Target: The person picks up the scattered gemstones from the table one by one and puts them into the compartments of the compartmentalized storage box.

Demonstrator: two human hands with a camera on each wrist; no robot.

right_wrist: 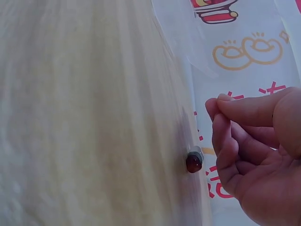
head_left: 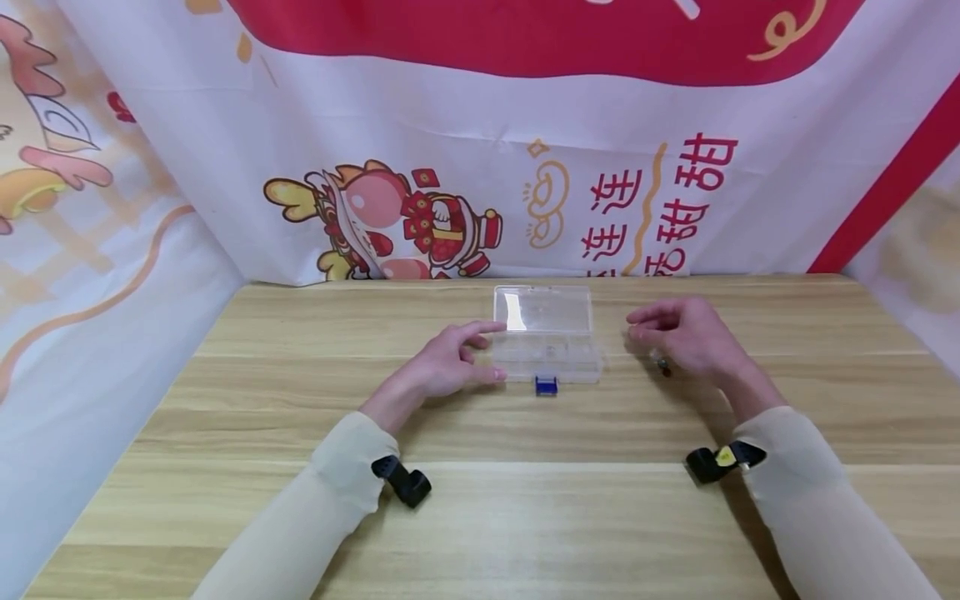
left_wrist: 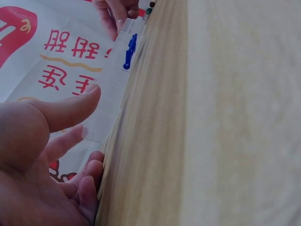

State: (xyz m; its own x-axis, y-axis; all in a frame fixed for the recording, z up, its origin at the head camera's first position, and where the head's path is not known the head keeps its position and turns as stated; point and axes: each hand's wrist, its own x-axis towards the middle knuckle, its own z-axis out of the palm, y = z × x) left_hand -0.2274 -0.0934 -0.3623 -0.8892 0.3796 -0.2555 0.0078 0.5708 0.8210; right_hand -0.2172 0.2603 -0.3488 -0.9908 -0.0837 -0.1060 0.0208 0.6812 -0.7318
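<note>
A clear plastic case (head_left: pixel 546 358) lies on the table with its transparent lid (head_left: pixel 551 310) raised at the back and a blue latch (head_left: pixel 546 386) at its front. Around the case's left end my left hand (head_left: pixel 459 360) spreads its thumb and forefinger, nearly straight, the fingertips right at its edges. To the right of the case, my right hand (head_left: pixel 686 335) brings thumb and forefinger together at a small clear piece (head_left: pixel 627 333), mostly hidden by the fingertips. Beneath this hand lies a small glossy dark-red piece (right_wrist: pixel 194 163) with a clear part behind it.
The wood-grain table (head_left: pixel 525 517) runs back to a printed cloth (head_left: pixel 450 108) hung behind it. In the left wrist view, small green and dark pieces (left_wrist: pixel 149 11) show past the case's far end.
</note>
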